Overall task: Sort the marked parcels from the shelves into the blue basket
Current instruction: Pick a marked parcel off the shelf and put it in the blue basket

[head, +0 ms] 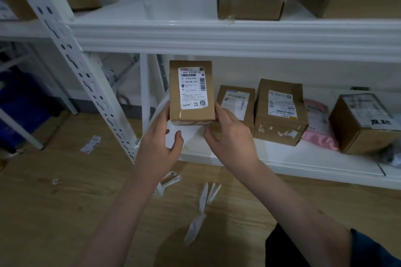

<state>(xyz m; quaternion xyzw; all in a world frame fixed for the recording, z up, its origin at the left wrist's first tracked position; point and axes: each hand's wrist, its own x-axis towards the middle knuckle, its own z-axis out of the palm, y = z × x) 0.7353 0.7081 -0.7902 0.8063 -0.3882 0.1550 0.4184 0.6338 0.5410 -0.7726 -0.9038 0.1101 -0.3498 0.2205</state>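
While both hands hold the small box [192,93] up in front of the lower shelf [282,158], the step in hand looks like checking its label [192,88] for a mark. The left hand [159,138] cups the box's left lower edge, fingers curled, with a white sheet [173,134] against the palm; the right hand [230,134] grips the right lower corner between thumb and fingers. Next, if it is marked, the box needs carrying to the blue basket, which I cannot pick out with certainty. The box is brown cardboard, taped, upright, its white barcode label facing the camera. Other boxes [280,112] sit on the shelf behind.
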